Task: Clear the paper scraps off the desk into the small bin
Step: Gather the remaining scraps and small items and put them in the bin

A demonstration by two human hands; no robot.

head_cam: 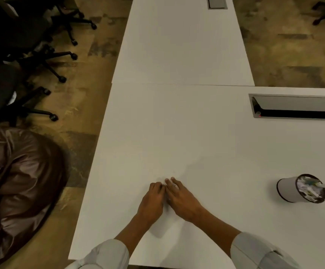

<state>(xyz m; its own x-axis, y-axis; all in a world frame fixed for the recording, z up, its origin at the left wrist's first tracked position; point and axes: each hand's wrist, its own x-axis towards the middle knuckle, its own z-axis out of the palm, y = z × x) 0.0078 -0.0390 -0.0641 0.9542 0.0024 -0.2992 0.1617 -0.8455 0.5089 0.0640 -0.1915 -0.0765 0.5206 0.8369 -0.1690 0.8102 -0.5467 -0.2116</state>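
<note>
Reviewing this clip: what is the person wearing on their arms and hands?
Both hands are bare: no gloves on the left hand or the right hand, and no watch or bracelet shows. Each arm has a pale grey sleeve, the left sleeve and the right sleeve, pushed up so the forearms are uncovered.

Both hands (169, 199) rest together on the desk (216, 148), the scrap-filled small bin (287, 191) well to their right

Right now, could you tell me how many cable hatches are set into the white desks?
2. One cable hatch sits in the near desk, far right, lid partly open. The other hatch is in the far desk, cut off by the top edge. More may lie out of view.
</note>
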